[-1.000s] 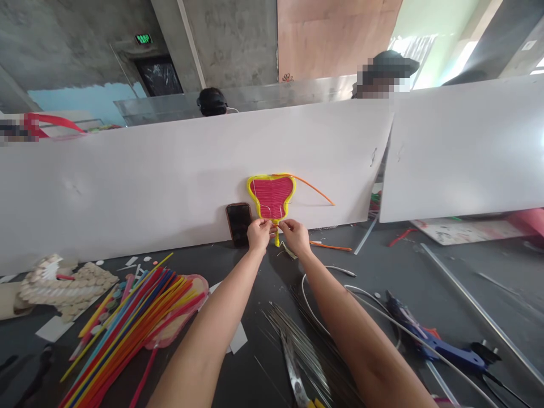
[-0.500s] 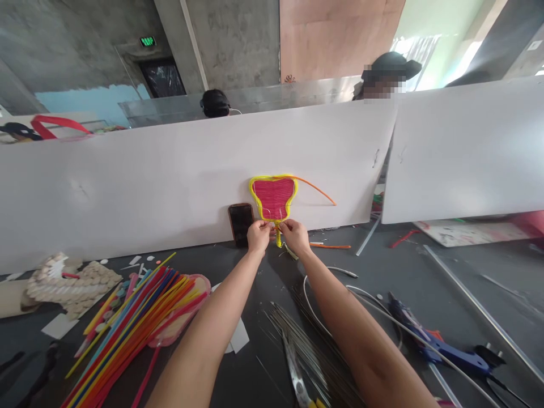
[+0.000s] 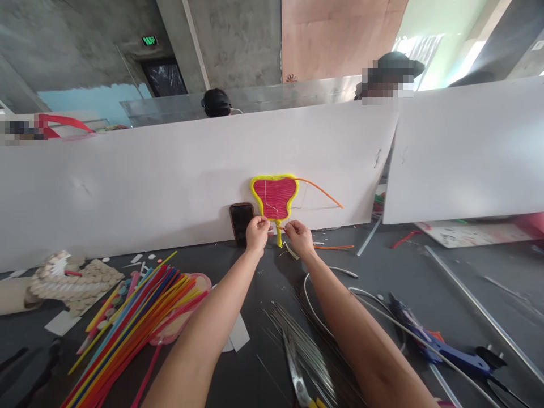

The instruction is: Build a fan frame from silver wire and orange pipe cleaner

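A small fan-shaped piece [image 3: 275, 198] leans on the white board, its ribbed dark pink panel edged in fuzzy yellow and its short yellow handle [image 3: 279, 235] pointing down. Either side of the handle's top, my left hand [image 3: 257, 233] and my right hand [image 3: 299, 237] each pinch with closed fingertips. A thin white thread [image 3: 266, 194] loops up across the panel, and another faint strand shows to its right; both hands seem to grip this thread. A tiny reddish bit shows between my fingers, too small to name. An orange pipe cleaner [image 3: 322, 190] sticks out from the fan's upper right edge.
A phone [image 3: 242, 225] leans on the board [image 3: 170, 187] beside my left hand. Coloured pipe cleaners [image 3: 140, 323] lie at left, metal wires [image 3: 306, 351] and scissors [image 3: 296, 368] in front. A blue glue gun [image 3: 446, 348] with its cable is at right. People are behind the board.
My hands have drawn slightly apart, the right one moving rightward off the handle. The thin thread loops now stand differently over and beside the pink panel.
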Demonstrator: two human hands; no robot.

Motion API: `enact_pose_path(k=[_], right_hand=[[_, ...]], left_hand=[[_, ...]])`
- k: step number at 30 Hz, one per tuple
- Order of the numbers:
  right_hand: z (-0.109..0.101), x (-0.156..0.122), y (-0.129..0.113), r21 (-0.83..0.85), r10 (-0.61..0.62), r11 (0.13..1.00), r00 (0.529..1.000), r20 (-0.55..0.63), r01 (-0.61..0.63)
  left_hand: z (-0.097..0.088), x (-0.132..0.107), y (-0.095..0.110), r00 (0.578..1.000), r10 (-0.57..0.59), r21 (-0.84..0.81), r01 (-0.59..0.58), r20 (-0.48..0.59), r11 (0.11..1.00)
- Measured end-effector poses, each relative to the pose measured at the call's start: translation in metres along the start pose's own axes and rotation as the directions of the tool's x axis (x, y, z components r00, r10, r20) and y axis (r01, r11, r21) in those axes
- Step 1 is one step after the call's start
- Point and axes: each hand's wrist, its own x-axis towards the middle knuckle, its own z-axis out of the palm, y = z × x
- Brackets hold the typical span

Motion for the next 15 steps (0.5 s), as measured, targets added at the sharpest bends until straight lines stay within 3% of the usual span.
enact_pose_path(k=[9, 15], right_hand=[[0.009, -0.004, 0.009, 0.082, -0.032, 0.996, 0.991, 0.127, 0.022], [0.008, -0.003, 0.01, 0.098, -0.038, 0.995, 0.989, 0.143, 0.024]], left_hand=[[-0.003, -0.003, 0.019, 1.0, 0.008, -0.006, -0.008, 0.009, 1.0], [-0.003, -0.003, 0.023, 0.999, -0.031, -0.01, 0.031, 0.037, 0.999]])
